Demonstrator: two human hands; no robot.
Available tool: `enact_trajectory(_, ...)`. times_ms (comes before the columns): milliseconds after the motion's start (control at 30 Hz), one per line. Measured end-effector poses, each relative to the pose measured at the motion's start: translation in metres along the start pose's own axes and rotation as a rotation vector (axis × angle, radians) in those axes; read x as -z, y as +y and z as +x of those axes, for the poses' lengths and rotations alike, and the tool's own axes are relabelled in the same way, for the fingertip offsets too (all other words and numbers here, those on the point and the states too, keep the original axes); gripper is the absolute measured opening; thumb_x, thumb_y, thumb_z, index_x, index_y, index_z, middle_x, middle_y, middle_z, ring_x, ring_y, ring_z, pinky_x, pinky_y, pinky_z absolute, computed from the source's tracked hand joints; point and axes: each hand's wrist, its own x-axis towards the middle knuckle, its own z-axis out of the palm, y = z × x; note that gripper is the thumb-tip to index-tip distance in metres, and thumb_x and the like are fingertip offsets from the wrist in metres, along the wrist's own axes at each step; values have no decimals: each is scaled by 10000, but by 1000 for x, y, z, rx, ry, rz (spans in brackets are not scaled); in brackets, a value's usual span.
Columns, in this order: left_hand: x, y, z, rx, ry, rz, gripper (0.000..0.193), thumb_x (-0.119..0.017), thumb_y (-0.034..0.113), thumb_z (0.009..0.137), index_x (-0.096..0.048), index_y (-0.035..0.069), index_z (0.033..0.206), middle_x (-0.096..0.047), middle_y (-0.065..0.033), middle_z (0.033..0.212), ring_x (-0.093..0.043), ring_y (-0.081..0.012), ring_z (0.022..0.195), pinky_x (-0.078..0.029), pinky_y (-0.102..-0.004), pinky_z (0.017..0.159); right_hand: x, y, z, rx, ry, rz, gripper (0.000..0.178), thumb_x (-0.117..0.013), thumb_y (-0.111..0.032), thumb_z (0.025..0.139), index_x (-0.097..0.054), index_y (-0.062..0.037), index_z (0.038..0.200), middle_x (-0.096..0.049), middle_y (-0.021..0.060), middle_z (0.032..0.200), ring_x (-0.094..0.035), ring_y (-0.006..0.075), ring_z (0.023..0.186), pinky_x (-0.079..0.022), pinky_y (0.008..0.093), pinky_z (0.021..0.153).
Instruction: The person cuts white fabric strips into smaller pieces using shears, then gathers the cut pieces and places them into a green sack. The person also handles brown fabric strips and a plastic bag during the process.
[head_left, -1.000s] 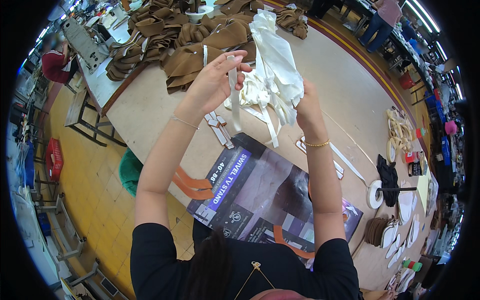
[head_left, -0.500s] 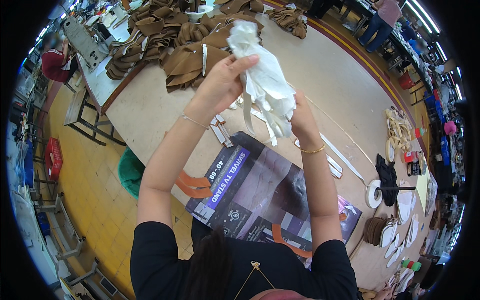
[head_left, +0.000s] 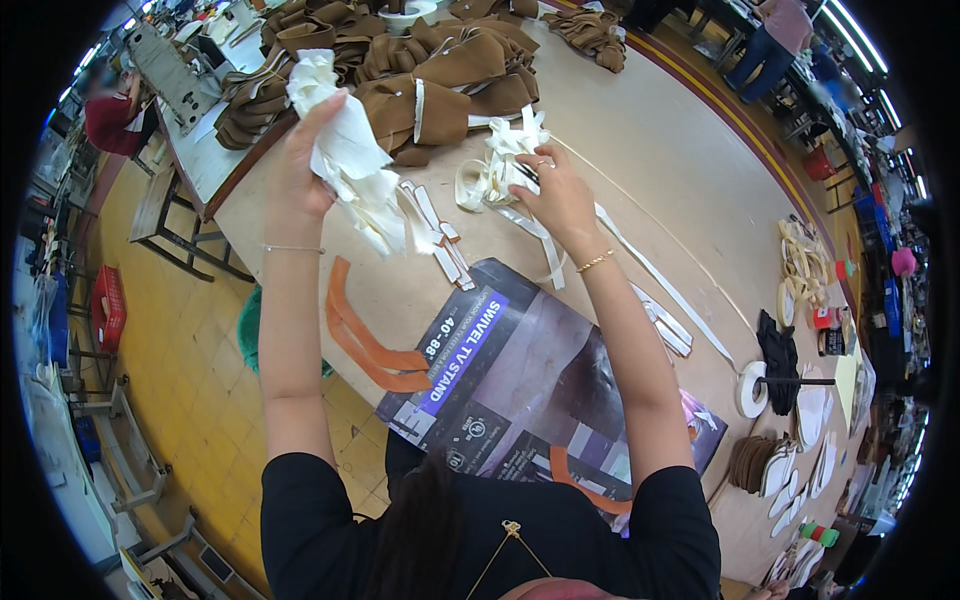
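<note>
My left hand (head_left: 306, 165) grips a crumpled white bundle (head_left: 352, 150) of thin sheet material, cloth or paper, held up over the table's left part. To the right, my right hand (head_left: 560, 200) is bent over a tangle of white tape strips (head_left: 503, 150) on the tabletop. Its fingers are pinched around something slim and dark, too small to name. Between the hands lie narrow white strips with brown edges (head_left: 438, 235). Nearer me, a dark printed cardboard panel (head_left: 530, 370) lies over the table edge, with curved orange strips (head_left: 365, 345) at its left.
Brown cut pieces (head_left: 440, 85) are heaped at the far left of the table (head_left: 640, 150). A white tape roll (head_left: 751, 388) sits on a dark rod at right, near stacked brown and white pieces (head_left: 765, 462). Two people work in the background, far left and far right.
My left hand has carried the white bundle leftward. My right hand has let go of it and come down to the tape strips.
</note>
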Motion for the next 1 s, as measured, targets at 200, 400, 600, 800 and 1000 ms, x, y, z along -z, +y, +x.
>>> enact_trajectory(200, 5, -18, 14, 148, -148, 357, 324, -727, 159, 831, -598, 40, 1104, -613, -28, 921, -613, -122, 798, -530, -285, 692, -53, 32, 22, -218, 53, 89, 756, -750, -252, 770, -403, -67, 1416, -641, 177, 1118, -675, 338, 941, -545, 430, 775)
enact_trajectory(400, 13, -60, 43, 347, -188, 404, 355, -698, 139, 824, -582, 41, 1145, -612, -46, 954, -602, -118, 825, -529, -281, 696, -33, 53, 21, -397, -17, 934, 664, -643, -55, 785, -411, -46, 1407, -627, 62, 841, -579, 124, 556, -451, 252, 459)
enact_trajectory(600, -13, -91, 57, 393, -216, 323, 389, -684, 136, 825, -562, 49, 1184, -635, -81, 985, -612, -137, 829, -549, -300, 710, -17, 74, 11, -473, 22, 1621, 183, -543, -134, 903, -576, -73, 1072, -552, -30, 686, -423, 33, 447, -311, 180, 376)
enact_trajectory(800, -29, -93, 59, 327, -256, 254, 393, -645, 132, 841, -554, 39, 1211, -645, -82, 989, -627, -132, 806, -553, -280, 702, -24, 89, 3, -390, -62, 2157, 272, -546, -304, 953, -600, -66, 1074, -658, 46, 891, -340, 19, 432, -297, 192, 424)
enact_trajectory(1000, -52, -91, 37, 284, -286, 220, 423, -667, 158, 840, -547, 26, 1223, -653, -78, 1003, -627, -115, 801, -543, -259, 690, -16, 71, 2, -434, -61, 2114, 314, -587, -412, 921, -630, -137, 1066, -683, 44, 935, -517, 108, 566, -350, 251, 448)
